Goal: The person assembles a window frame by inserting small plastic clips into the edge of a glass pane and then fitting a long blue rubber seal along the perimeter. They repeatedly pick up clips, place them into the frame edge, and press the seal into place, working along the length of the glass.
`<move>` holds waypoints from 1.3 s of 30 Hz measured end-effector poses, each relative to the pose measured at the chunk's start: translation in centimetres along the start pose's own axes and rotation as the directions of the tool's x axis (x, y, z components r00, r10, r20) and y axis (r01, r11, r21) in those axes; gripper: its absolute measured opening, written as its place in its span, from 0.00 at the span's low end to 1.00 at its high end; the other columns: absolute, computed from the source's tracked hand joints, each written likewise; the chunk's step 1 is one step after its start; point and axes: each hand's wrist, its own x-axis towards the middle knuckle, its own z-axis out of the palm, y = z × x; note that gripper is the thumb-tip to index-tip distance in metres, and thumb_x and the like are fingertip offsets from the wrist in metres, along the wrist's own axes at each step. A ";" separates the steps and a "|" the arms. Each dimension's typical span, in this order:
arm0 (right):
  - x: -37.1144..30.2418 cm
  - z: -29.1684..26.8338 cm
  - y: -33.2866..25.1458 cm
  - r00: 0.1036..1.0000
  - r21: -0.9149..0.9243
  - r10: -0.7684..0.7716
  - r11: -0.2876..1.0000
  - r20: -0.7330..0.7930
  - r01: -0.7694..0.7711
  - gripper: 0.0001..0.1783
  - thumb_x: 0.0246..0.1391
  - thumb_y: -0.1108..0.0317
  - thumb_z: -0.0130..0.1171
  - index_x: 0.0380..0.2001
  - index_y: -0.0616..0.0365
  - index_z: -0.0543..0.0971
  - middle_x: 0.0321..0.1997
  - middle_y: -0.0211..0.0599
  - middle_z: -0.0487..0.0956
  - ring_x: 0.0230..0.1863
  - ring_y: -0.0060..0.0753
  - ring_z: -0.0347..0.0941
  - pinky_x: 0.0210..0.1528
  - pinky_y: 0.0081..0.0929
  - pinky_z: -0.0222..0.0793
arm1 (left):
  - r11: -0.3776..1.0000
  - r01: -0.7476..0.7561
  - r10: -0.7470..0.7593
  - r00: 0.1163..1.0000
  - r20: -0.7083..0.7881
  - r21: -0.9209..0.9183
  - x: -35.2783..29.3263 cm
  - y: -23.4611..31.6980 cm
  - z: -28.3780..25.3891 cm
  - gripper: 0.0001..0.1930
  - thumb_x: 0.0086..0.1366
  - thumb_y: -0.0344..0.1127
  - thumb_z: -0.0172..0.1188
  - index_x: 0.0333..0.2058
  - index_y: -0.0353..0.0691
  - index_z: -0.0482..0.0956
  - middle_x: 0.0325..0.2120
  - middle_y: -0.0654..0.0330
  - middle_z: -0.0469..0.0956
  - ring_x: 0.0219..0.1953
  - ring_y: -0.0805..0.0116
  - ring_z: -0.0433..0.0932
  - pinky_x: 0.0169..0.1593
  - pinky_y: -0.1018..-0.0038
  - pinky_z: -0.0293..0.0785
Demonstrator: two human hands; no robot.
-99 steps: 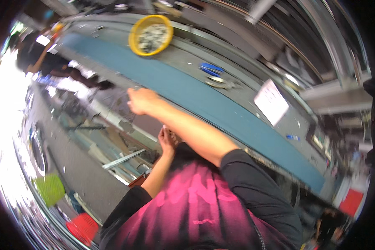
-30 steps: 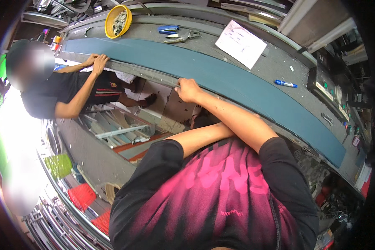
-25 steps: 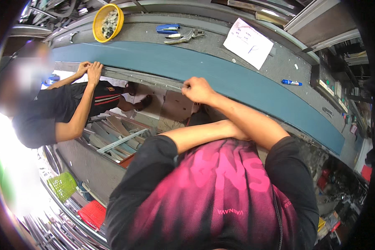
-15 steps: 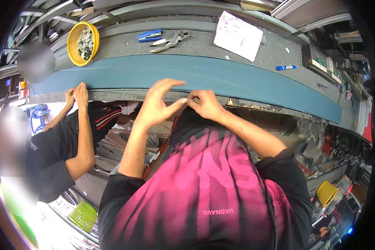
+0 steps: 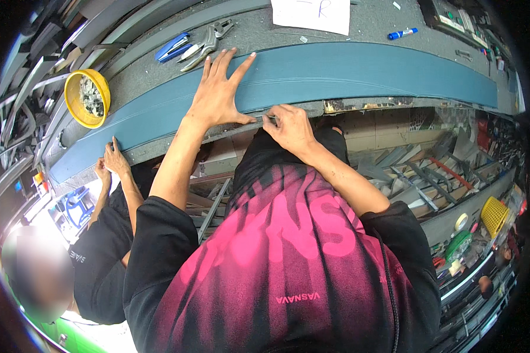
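Note:
A long flat blue-grey strip [image 5: 347, 69] lies along the workbench in front of me. My left hand [image 5: 217, 97] rests on it, fingers spread toward the far side and thumb at the near edge. Just right of that thumb, my right hand [image 5: 291, 127] is closed at the bench's near edge, thumb against curled fingers. Whatever sits in that pinch is too small to make out. Further left, a co-worker's hands [image 5: 113, 160] touch the same strip along its near edge.
Behind the strip lie a blue stapler [image 5: 172, 48], grey-handled pliers [image 5: 206, 46], a paper sheet [image 5: 312, 15] and a blue marker [image 5: 402, 34]. A yellow basket [image 5: 70, 97] of small pieces stands far left. Metal offcuts [image 5: 418, 176] fill a rack below the bench at right.
My left hand has gone from hovering, fingers curved, to lying spread on the strip. My right hand stays pinched near the edge. The whole view has turned and shifted.

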 end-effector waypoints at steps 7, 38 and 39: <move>-0.1 1.0 0.0 0.991 -0.019 -0.016 1.000 -0.133 0.013 0.12 0.62 0.67 0.72 0.33 0.63 0.79 0.31 0.54 0.84 0.35 0.66 0.83 0.38 0.59 0.79 | 0.999 0.010 -0.010 1.000 -0.018 0.045 0.2 0.6 0.6 0.75 0.35 0.51 0.89 0.85 0.58 0.58 0.74 0.43 0.66 0.77 0.35 0.64 0.83 0.36 0.54; 0.0 1.9 1.5 0.948 -0.092 -0.182 0.982 -0.260 0.164 0.11 0.64 0.67 0.71 0.33 0.57 0.78 0.29 0.45 0.82 0.30 0.60 0.84 0.33 0.54 0.81 | 0.972 -0.233 0.228 0.937 -0.265 0.011 -0.5 -2.1 3.6 0.44 0.43 0.59 0.83 0.61 0.49 0.84 0.70 0.40 0.72 0.70 0.36 0.71 0.75 0.34 0.60; 0.1 1.9 1.6 0.949 -0.093 -0.188 0.981 -0.255 0.170 0.11 0.63 0.67 0.71 0.33 0.56 0.78 0.29 0.45 0.82 0.30 0.60 0.84 0.33 0.54 0.81 | 0.971 -0.238 0.235 0.934 -0.268 0.021 -0.5 -2.3 3.7 0.44 0.43 0.59 0.83 0.59 0.47 0.84 0.70 0.39 0.72 0.70 0.35 0.72 0.74 0.34 0.61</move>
